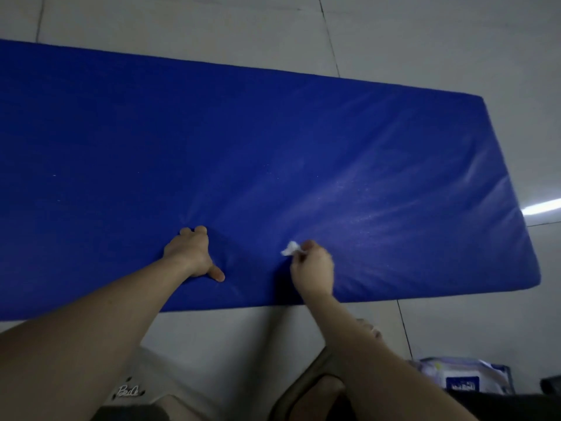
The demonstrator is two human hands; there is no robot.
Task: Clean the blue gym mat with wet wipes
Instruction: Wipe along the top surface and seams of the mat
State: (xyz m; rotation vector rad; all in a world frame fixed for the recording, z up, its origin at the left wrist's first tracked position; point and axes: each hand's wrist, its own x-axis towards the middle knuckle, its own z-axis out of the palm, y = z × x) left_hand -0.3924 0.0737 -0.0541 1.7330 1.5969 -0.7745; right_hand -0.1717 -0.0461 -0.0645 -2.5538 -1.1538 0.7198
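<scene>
**Blue mat [273, 147]: wiping at near edge**

The mat lies flat on floor [212, 25]. L hand [194, 253] presses mat's near edge, grip wide, holding nothing. R hand [312, 265] is just beside it on mat, grip pinched on balled wipe [291, 248]. Off mat's near-right corner, on floor: wipes pack [464, 375].

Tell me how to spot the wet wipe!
Find the big blue gym mat on the pale floor. Near its closest edge two hands rest; the left hand holds nothing, while the right hand pinches the wet wipe, a tiny crumpled white wad.
</scene>
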